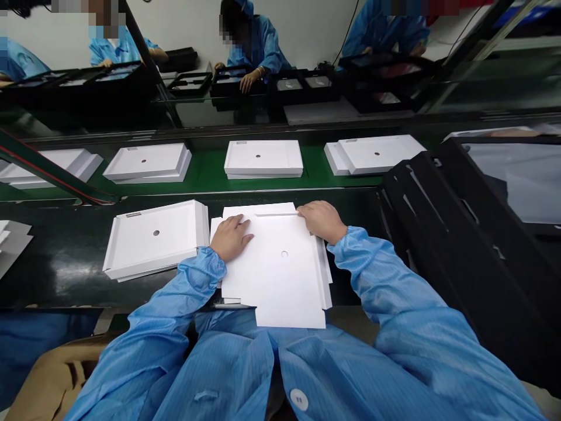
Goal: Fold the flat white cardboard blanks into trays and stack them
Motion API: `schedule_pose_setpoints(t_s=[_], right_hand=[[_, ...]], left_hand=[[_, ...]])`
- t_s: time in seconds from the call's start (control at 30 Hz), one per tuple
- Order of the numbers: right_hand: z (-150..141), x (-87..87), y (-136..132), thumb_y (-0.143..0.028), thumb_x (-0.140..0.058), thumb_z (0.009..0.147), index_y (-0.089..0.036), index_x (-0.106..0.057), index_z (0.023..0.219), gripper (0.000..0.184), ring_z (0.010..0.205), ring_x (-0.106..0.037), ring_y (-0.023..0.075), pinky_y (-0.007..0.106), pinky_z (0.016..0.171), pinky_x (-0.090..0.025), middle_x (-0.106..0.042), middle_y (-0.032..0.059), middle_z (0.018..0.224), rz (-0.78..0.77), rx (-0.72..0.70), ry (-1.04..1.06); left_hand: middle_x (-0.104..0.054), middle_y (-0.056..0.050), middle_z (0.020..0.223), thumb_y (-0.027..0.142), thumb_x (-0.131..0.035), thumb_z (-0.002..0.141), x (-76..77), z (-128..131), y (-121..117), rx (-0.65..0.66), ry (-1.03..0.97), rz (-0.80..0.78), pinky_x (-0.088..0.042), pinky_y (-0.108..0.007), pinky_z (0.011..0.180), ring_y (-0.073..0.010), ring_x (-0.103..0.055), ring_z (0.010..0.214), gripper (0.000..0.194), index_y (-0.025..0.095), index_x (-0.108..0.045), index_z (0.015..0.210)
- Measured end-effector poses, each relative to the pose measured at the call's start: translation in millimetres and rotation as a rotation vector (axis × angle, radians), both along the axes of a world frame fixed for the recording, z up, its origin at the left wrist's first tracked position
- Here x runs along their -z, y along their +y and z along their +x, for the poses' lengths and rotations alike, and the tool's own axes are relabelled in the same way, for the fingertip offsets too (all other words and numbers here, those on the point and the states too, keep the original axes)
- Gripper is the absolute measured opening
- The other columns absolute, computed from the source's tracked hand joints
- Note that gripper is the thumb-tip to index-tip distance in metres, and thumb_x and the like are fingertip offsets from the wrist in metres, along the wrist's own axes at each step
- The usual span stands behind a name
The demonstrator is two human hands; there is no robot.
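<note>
A flat white die-cut cardboard sheet with flaps and a small round cut mark lies in front of me, on top of other white sheets, its near flap overhanging the table edge. My left hand rests on its left side, fingers spread and lying flat. At the far right corner, my right hand has its fingers bent around the edge of a narrow far flap, which looks partly folded up. My right fingertips are partly hidden. Left of the sheet, touching or very near it, sits a stack of folded white box trays with a round hole.
Beyond the table, a green conveyor belt carries several white trays. Black foam cases lean at the right. White sheets lie far left. A green post crosses the left side. Several co-workers in blue work behind.
</note>
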State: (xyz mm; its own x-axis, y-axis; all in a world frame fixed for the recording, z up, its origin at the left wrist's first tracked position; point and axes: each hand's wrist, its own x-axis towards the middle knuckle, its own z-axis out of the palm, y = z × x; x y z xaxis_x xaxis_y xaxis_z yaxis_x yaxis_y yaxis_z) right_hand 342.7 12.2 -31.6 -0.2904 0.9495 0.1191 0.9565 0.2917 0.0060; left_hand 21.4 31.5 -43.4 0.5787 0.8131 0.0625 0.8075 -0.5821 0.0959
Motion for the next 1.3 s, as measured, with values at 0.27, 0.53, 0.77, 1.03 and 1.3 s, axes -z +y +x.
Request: schedule_pose_setpoints(t_s=[0.27, 0.53, 0.77, 1.03, 1.3], right_hand=[[40.6, -6.6, 12.1, -0.016, -0.046, 0.094, -0.019, -0.076, 0.106, 0.033, 0.095, -0.066, 0.024, 0.034, 0.076, -0.039, -0.076, 0.0089, 0.103, 0.0, 0.14, -0.035], [52.8, 1.1, 30.2, -0.032, -0.044, 0.1, -0.022, -0.077, 0.113, 0.037, 0.104, -0.064, 0.0259, 0.035, 0.082, -0.043, -0.075, 0.0096, 0.113, -0.051, 0.236, -0.011], [31.8, 3.8, 23.3, -0.033, -0.042, 0.101, -0.019, -0.071, 0.124, 0.04, 0.11, -0.061, 0.0281, 0.038, 0.092, -0.042, -0.071, 0.0124, 0.121, -0.035, 0.215, 0.029], [31.8, -11.2, 22.1, -0.027, -0.04, 0.101, -0.016, -0.069, 0.119, 0.035, 0.108, -0.061, 0.0292, 0.038, 0.086, -0.041, -0.07, 0.0152, 0.119, -0.023, 0.26, 0.043], [22.0, -19.5, 20.9, -0.025, -0.035, 0.103, -0.016, -0.062, 0.12, 0.034, 0.104, -0.062, 0.0287, 0.036, 0.081, -0.041, -0.07, 0.0149, 0.12, 0.027, 0.238, 0.107]], left_hand=[[-0.041, -0.014, 0.16, 0.051, -0.041, 0.101, 1.6, -3.7, -2.5, -0.02, 0.029, -0.044, -0.03, -0.046, 0.123, -0.0327, -0.038, 0.147, 0.058, 0.018, -0.053, 0.147], [-0.036, -0.02, 0.161, 0.07, -0.054, 0.089, -10.3, 8.4, 19.4, -0.212, 0.054, -0.221, -0.031, -0.044, 0.121, -0.0368, -0.035, 0.148, 0.093, 0.013, -0.031, 0.159], [-0.054, -0.016, 0.139, 0.058, -0.068, 0.085, -23.5, 8.0, 27.3, -0.214, 0.051, -0.134, -0.042, -0.044, 0.111, -0.035, -0.053, 0.128, 0.067, 0.017, -0.058, 0.136], [-0.065, -0.01, 0.122, 0.036, -0.062, 0.093, -43.3, 3.6, 26.8, -0.27, -0.088, -0.139, -0.048, -0.041, 0.101, -0.0281, -0.061, 0.114, 0.036, 0.021, -0.058, 0.125], [-0.059, -0.014, 0.132, 0.04, -0.06, 0.093, -39.7, -3.6, 25.4, -0.258, -0.1, -0.078, -0.043, -0.044, 0.111, -0.0319, -0.056, 0.125, 0.048, 0.016, -0.06, 0.135]])
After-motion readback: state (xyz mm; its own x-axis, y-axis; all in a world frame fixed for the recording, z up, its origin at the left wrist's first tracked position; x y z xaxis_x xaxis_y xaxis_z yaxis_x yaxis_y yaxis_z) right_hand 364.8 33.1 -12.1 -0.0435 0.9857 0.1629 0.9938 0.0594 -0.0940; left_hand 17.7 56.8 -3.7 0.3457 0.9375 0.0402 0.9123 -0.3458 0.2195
